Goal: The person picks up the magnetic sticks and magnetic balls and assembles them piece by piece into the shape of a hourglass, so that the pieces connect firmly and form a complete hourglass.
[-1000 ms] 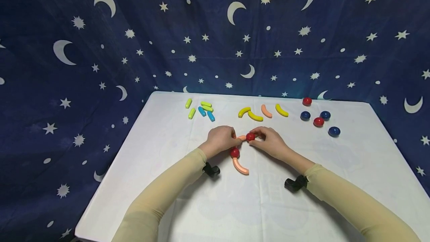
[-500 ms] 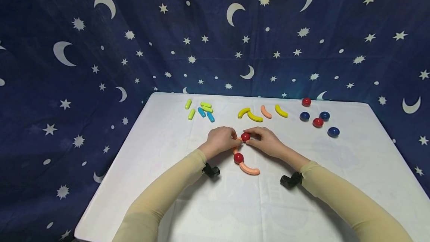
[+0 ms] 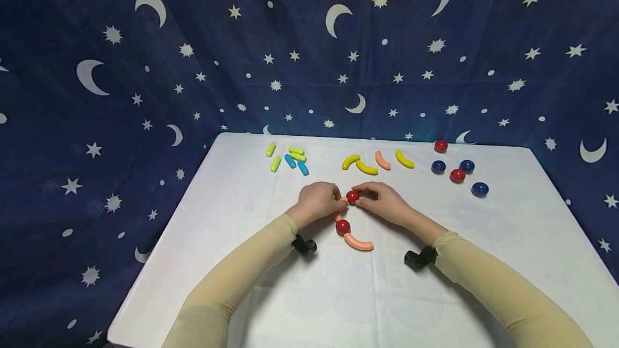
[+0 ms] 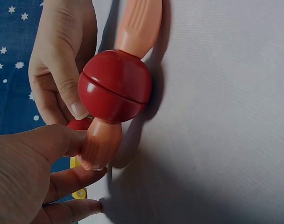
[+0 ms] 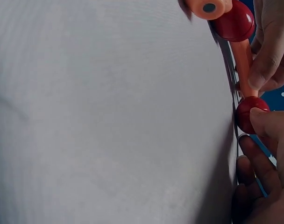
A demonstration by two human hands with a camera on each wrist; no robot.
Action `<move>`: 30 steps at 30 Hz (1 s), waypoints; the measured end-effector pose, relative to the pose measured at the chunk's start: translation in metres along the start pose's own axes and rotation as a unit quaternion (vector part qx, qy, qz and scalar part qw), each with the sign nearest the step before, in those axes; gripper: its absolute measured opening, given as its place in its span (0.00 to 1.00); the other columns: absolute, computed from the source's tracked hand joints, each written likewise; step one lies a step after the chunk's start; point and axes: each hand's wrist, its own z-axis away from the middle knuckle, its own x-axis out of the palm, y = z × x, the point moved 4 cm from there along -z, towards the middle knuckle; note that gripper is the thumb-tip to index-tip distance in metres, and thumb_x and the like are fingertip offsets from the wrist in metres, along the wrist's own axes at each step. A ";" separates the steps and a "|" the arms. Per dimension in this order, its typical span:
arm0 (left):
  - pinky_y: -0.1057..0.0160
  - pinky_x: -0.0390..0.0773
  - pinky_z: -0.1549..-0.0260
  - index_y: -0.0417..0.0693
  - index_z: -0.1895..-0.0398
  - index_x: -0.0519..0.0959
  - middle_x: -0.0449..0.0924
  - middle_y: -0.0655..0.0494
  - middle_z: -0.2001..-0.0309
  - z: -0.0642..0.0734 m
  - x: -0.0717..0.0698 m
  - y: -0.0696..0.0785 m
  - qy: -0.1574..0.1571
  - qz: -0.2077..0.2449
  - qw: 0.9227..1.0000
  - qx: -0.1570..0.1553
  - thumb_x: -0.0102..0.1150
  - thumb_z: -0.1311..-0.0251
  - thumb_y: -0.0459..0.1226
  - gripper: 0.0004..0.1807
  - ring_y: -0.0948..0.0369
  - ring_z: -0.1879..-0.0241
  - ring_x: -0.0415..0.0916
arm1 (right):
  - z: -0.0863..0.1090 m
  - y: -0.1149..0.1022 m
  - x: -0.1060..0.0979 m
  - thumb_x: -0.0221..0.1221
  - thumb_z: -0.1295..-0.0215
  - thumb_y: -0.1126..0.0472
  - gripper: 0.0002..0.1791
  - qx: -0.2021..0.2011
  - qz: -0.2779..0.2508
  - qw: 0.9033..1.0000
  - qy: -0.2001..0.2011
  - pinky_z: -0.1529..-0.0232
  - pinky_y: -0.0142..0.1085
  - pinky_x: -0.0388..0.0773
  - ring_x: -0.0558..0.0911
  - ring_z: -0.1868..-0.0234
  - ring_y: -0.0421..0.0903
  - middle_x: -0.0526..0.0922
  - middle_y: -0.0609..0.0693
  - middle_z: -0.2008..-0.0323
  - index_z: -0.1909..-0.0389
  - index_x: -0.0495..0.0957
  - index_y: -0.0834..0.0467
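My left hand pinches an orange curved rod between thumb and fingers. At its near end sits a glossy red ball with a seam round its middle. A second orange curved rod joins that ball and lies out to the right, a dark dot on its end face in the right wrist view. My right hand holds another red ball by thumb and fingertips, against the far end of the gripped rod. My left fingers partly hide that rod in the head view.
Behind the hands lie several lime sticks and two blue sticks, then yellow curved rods and one orange curved rod. Blue balls and red balls are at the right. A starry cloth hangs behind the white table.
My right hand has moved slightly left with its red ball. The near ball and lower rod have swung to the right. Over the last half second hardly anything has moved.
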 end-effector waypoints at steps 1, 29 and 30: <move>0.63 0.71 0.77 0.55 0.69 0.84 0.77 0.65 0.77 0.000 0.000 0.000 0.001 -0.001 1.000 0.000 0.65 0.37 0.53 0.13 0.64 0.74 0.73 | 0.000 0.000 -0.001 0.67 0.32 0.54 0.21 0.002 -0.003 1.000 0.001 0.41 0.50 0.75 0.78 0.46 0.50 0.84 0.49 0.47 0.39 0.82 0.52; 0.63 0.70 0.75 0.55 0.70 0.83 0.77 0.64 0.77 0.000 0.001 -0.002 -0.007 0.017 1.000 -0.011 0.65 0.37 0.52 0.13 0.63 0.73 0.73 | -0.034 0.031 -0.063 0.62 0.31 0.61 0.19 0.119 0.156 0.961 0.195 0.50 0.53 0.71 0.73 0.49 0.58 0.83 0.60 0.49 0.41 0.80 0.61; 0.63 0.70 0.75 0.55 0.70 0.83 0.77 0.64 0.77 0.000 0.001 -0.002 -0.007 0.018 1.000 -0.010 0.65 0.37 0.52 0.13 0.63 0.73 0.73 | -0.035 0.031 -0.063 0.61 0.30 0.62 0.19 0.121 0.157 0.960 0.196 0.50 0.53 0.72 0.73 0.50 0.58 0.84 0.59 0.50 0.41 0.80 0.61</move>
